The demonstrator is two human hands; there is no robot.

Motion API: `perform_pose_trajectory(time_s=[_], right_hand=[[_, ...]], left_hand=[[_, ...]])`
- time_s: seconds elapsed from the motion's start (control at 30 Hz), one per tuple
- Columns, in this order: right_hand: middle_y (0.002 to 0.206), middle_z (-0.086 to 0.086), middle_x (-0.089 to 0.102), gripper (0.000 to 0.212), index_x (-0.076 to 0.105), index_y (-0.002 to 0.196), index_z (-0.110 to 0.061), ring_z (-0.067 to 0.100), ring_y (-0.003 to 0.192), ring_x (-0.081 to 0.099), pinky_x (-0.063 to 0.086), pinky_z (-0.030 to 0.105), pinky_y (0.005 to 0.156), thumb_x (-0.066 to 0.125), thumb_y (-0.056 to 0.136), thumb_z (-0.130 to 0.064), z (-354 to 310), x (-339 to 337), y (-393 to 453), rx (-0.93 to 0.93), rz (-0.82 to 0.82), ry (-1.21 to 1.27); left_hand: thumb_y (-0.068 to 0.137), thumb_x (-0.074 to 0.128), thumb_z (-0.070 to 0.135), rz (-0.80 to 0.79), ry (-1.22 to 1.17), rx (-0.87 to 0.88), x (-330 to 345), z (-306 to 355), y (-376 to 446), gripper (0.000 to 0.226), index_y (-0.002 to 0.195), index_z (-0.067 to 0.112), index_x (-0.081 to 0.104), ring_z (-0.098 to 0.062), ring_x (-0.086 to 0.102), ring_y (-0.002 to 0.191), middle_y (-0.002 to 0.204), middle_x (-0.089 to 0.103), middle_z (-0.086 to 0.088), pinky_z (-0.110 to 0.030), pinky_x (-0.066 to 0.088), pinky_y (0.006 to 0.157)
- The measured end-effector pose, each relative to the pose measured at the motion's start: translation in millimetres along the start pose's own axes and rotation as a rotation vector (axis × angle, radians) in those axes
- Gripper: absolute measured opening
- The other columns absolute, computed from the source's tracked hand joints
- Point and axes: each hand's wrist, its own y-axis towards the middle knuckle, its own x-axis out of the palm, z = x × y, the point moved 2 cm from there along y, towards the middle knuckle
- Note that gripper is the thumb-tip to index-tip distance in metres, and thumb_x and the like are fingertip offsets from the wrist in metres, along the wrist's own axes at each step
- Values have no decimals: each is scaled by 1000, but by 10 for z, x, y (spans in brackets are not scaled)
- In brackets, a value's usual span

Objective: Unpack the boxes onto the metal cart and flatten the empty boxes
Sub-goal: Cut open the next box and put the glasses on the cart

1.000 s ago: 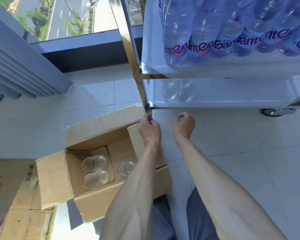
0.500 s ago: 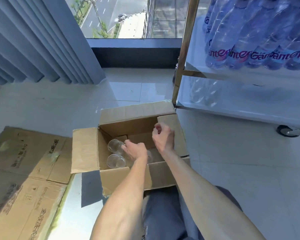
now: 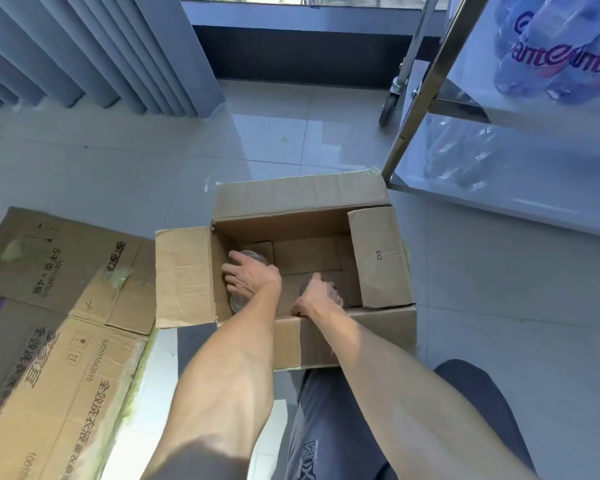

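- Pale glossy tile floor (image 3: pixel 125 168); grey curtain (image 3: pixel 94 46) at upper left; dark sill under the window.
- Metal cart (image 3: pixel 499 188) at right; bottles (image 3: pixel 561 53) on the upper shelf, label partly read "ante"; clear glasses on the lower shelf, count unclear.
- One open box (image 3: pixel 312 202) on the floor, "DS" printed on the right flap.
- Flattened boxes (image 3: pixel 59 323) at left, Chinese print, "100101643516".
- Left hand (image 3: pixel 253 277) spread over two glasses (image 3: pixel 250 255) inside the box.
- Right hand (image 3: pixel 317 296) in the box, grip state cannot be told.

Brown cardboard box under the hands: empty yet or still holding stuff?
Not empty. The open brown cardboard box still holds clear glasses under the left hand; how many, cannot tell.
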Motion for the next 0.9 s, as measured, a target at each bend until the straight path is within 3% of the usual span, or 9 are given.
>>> perform_pose_trajectory(time_s=[0.1, 0.27, 0.4, 0.6, 0.8, 0.9], right_hand=[[132, 15, 51, 70, 38, 140, -21, 30, 118, 56, 49, 40, 90, 76, 83, -28, 7, 18, 111, 10, 10, 5], [139, 17, 41, 81, 31, 145, -20, 34, 125, 49, 45, 42, 99, 78, 79, -22, -1, 9, 210, 28, 0, 88], [145, 16, 40, 91, 24, 150, -13, 36, 132, 43, 39, 43, 108, 80, 78, -19, 12, -27, 220, 21, 96, 203], [125, 14, 57, 92, 28, 140, -15, 34, 117, 57, 48, 44, 100, 84, 68, -27, -14, -345, 40, -37, 302, 357], [119, 11, 58, 81, 36, 128, -19, 28, 111, 57, 51, 40, 93, 85, 66, -39, -86, -726, -286, -242, 413, 400], [112, 8, 62, 70, 42, 120, -19, 27, 104, 57, 48, 38, 90, 79, 66, -45, 1, -877, -571, -361, 547, 454]], left_hand=[[71, 86, 27, 19, 58, -24, 67, 6, 52, 86, 139, 12, 36, -34, 44, 121, 134, 40, -19, -44, 37, 97], [70, 84, 21, 43, 93, 11, 194, -88, 38, 77, 131, 15, 37, -34, 49, 117, 127, 49, -19, -44, 35, 94], [69, 83, 15, 60, 48, 84, 245, -94, 27, 75, 128, 14, 38, -32, 56, 118, 127, 59, -15, -43, 31, 104], [69, 84, 16, -51, -202, 169, 155, -20, -77, 72, 126, 10, 40, -37, 49, 127, 134, 52, -17, -44, 32, 114], [76, 81, 12, -81, -433, 215, -201, 174, -487, 73, 136, 20, 40, -32, 52, 125, 136, 50, -11, -41, 45, 103], [74, 80, 22, -48, -559, 316, -393, 244, -624, 78, 141, 28, 41, -24, 54, 119, 132, 48, -4, -38, 49, 101]])
